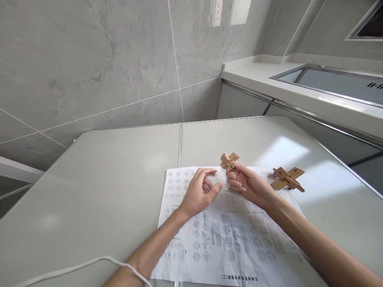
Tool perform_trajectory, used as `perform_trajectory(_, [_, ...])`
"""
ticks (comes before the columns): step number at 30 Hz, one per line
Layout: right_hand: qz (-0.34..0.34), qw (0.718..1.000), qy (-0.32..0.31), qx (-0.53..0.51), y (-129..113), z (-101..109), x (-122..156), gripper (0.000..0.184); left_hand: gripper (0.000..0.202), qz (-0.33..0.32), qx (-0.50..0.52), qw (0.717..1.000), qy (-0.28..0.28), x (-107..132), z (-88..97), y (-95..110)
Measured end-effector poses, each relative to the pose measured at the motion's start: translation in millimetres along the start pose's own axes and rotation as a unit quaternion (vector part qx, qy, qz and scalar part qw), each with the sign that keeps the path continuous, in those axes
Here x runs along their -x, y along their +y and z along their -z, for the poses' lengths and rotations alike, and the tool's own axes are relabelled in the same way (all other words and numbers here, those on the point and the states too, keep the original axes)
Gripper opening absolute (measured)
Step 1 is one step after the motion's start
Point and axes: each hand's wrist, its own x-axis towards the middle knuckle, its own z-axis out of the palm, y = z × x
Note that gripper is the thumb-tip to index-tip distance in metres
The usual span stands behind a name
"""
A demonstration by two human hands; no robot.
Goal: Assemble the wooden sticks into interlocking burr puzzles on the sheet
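Between the thumb and fingers of my right hand (243, 181) is a small wooden burr puzzle (229, 160), a cross of interlocking notched pieces with a number on one end. It is held up over the far edge of a printed instruction sheet (191, 271). My left hand (201, 191) hovers over the sheet to the left, fingers curved and apart from the thumb, with nothing in it. A second wooden cross puzzle (287, 178), with numbers on its flat arms, rests to the right of my right hand, near the sheet's upper right corner.
The sheet lies on a pale folding table (119, 179) with a seam down its middle. A white cable (101, 260) crosses my left forearm. Behind stands a grey tiled wall (119, 59). At the right is a counter (254, 73) with an inset sink or hob.
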Motion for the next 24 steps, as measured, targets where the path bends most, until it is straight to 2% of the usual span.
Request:
perform_trajectory(4, [-0.006,0.996,0.041,-0.079,1.7,9.6,19.5,0.022,0.036,0.001,-0.015,1.0,-0.003,-0.1,0.7,2.3])
perform_trajectory(12, [-0.008,0.978,0.063,-0.198,4.7,31.8,45.6,0.023,0.03,-0.016,-0.031,0.999,-0.009,-1.4,0.3,3.5])
perform_trajectory(18, [0.011,0.977,0.072,-0.201,7.9,40.2,46.6,0.02,0.029,-0.014,-0.045,0.999,-0.018,-0.9,0.9,3.3])
perform_trajectory(24, [0.041,0.975,0.083,-0.2,8.3,39.5,46.7,0.018,0.029,-0.024,-0.048,0.998,-0.018,-0.1,1.4,1.9])
